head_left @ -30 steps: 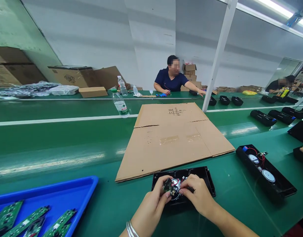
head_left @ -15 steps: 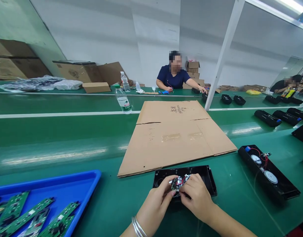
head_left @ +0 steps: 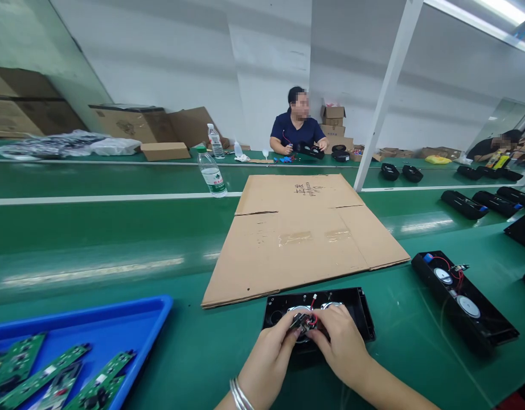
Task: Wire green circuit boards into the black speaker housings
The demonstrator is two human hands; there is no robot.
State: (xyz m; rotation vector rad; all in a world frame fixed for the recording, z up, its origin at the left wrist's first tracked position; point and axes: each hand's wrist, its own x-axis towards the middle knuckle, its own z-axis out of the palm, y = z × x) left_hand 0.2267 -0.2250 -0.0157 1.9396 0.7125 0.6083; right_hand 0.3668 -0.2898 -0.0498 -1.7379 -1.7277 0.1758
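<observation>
My left hand (head_left: pixel 269 350) pinches a small circuit board (head_left: pixel 303 322) between thumb and fingers. My right hand (head_left: pixel 343 344) is closed on the board's other side, where red wires (head_left: pixel 314 320) run; its fingertips partly hide what they grip. A small white plug (head_left: pixel 314 296) sticks up on a red wire just above the fingers. Both hands are over an open black speaker housing (head_left: pixel 362 307) lying on the green bench. Round silver speakers (head_left: pixel 332 305) show inside it, partly covered by my hands.
At left stands a blue tray (head_left: pixel 160 310) with several green circuit boards (head_left: pixel 53 370). A flat cardboard sheet (head_left: pixel 305 256) lies beyond the housing. Another black housing (head_left: pixel 463 302) with speakers sits at right. Water bottles (head_left: pixel 212 172) and a co-worker (head_left: pixel 297 128) are across the bench.
The board has turned darker side up in my fingers, and the white plug now points upward. Across the bench, the co-worker has drawn a black housing in front of them.
</observation>
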